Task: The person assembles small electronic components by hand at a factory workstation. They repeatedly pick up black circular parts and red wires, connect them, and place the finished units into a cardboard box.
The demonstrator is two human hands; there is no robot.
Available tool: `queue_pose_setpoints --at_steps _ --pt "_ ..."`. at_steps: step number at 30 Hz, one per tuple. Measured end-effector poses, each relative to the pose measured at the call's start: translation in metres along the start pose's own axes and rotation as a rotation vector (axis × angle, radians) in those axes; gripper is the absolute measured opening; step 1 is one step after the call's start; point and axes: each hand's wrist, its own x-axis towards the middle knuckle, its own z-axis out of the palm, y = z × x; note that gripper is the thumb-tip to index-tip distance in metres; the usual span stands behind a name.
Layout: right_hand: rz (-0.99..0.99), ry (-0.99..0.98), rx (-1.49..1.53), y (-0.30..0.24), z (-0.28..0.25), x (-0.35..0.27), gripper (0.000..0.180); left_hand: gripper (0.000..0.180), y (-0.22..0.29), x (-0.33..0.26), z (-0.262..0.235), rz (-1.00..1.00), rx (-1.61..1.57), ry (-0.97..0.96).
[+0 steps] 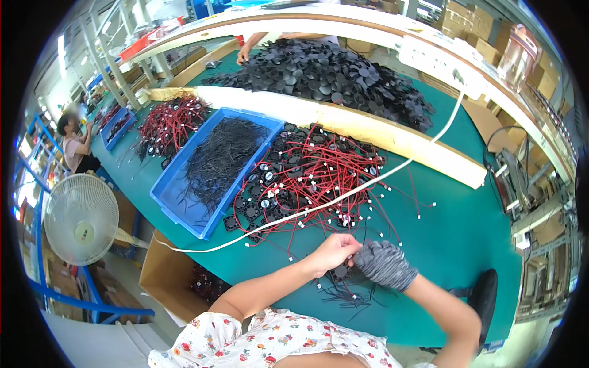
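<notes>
My left hand point(331, 251) is bare and pinches a small black fan point(341, 272) with thin black wires, low over the green table point(454, 245). My right hand point(383, 264), in a grey knit glove, grips the same fan from the right; the two hands touch. A few loose black ties point(343, 297) lie on the table just below the hands. Beyond them spreads a heap of small black fans with red and black leads point(307, 178).
A blue tray of black ties point(215, 162) lies left of the heap. A white cable point(343, 196) crosses the table. Black fan blades point(331, 73) pile behind a wooden divider point(368, 126). A cardboard box point(165, 276), a standing fan point(83, 221) and other people are left.
</notes>
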Motion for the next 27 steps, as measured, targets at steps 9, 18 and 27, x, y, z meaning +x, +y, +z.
queue_pose_setpoints --at_steps 9,18,27 --pt "0.901 0.085 1.866 0.005 -0.011 -0.001 0.042 0.007 0.018 -0.012 0.006 0.588 -0.087 0.158" --pt "0.559 0.275 0.991 -0.008 -0.02 0.004 0.017 0.006 0.017 -0.014 0.012 0.632 -0.038 0.068" --pt "0.061 0.128 0.074 0.01 -0.014 -0.013 0.017 0.015 0.012 -0.008 0.0 -0.068 -0.205 -0.116"
